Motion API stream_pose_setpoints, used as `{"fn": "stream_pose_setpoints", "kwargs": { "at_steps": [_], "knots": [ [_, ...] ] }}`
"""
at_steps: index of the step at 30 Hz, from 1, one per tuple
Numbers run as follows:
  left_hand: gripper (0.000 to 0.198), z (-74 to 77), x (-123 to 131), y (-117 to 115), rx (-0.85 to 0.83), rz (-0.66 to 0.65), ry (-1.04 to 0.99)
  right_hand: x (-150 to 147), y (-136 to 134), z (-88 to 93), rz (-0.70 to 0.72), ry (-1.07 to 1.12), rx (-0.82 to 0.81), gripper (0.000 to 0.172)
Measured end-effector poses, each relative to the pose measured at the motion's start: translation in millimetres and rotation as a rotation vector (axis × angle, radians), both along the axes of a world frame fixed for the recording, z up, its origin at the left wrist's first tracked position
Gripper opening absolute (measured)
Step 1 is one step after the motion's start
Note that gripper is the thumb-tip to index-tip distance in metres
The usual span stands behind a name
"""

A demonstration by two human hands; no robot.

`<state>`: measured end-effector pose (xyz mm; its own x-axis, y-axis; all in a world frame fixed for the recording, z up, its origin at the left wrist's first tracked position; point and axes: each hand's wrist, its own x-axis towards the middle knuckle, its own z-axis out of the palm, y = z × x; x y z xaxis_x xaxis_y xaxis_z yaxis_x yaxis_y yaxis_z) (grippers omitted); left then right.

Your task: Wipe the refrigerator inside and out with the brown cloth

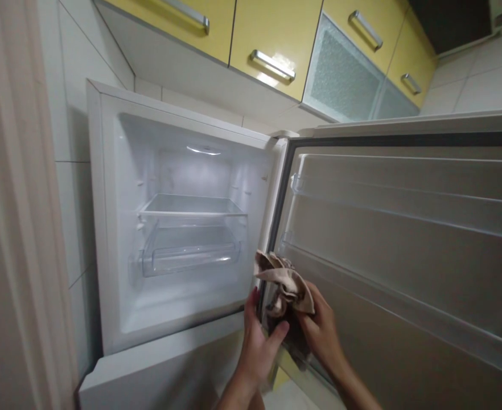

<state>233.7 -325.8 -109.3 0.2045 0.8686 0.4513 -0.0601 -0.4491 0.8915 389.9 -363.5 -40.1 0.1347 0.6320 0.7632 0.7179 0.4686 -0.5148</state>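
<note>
A crumpled beige and brown cloth (283, 282) is bunched between both my hands, in front of the hinge side of an open white freezer compartment (101, 228). My left hand (257, 336) grips the cloth from the left, thumb and fingers closed on its lower folds. My right hand (321, 330) holds it from the right, fingers curled under the fabric. Inside the compartment a clear shelf (193, 206) sits above a clear plastic tray (189, 257); both hold nothing.
The freezer door (404, 256) stands swung open to the right, its door racks bare. Yellow wall cabinets (276, 40) with metal handles hang overhead. A white tiled wall (69, 114) and a pale door frame (12, 228) close in the left side.
</note>
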Motion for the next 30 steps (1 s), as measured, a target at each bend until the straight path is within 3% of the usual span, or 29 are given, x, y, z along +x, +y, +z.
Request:
{"fn": "stream_pose_setpoints", "kwargs": {
  "at_steps": [3,5,8,12,14,16,19,22,26,30],
  "knots": [
    [0.07,21.8,-17,3,-0.163,-0.24,-0.088,-31,-15,19.7,0.143,0.085,-0.029,0.042],
    [0.058,32.4,-31,3,-0.245,-0.221,-0.167,-46,-17,32.1,0.198,0.169,-0.061,0.043],
    [0.057,43.2,-53,2,-0.317,-0.123,-0.409,-60,-10,40.7,0.268,0.377,-0.204,0.056],
    [0.064,52.2,-84,2,-0.619,-0.102,-0.678,-78,-1,27.0,0.494,0.658,-0.572,0.061],
    [0.062,54.0,-101,3,-0.804,-0.109,-0.666,-89,3,13.8,0.629,0.777,-0.716,0.058],
    [0.061,54.0,-119,2,-0.911,-0.11,-0.625,-98,8,0.8,0.688,0.927,-0.728,0.058],
    [0.049,52.0,-144,-1,-0.989,-0.011,-0.679,-104,16,-13.8,0.624,1.168,-0.625,0.065],
    [0.036,46.8,-165,-5,-1.075,0.122,-0.809,-103,22,-21.6,0.551,1.256,-0.58,0.073],
    [0.039,25.8,-186,-12,-1.047,0.194,-0.895,-100,23,-26.8,0.545,1.14,-0.609,0.068],
    [0.049,-7.2,-200,-15,-1.067,0.143,-0.765,-99,27,-31.2,0.47,0.932,-0.637,0.057]
  ]
}}
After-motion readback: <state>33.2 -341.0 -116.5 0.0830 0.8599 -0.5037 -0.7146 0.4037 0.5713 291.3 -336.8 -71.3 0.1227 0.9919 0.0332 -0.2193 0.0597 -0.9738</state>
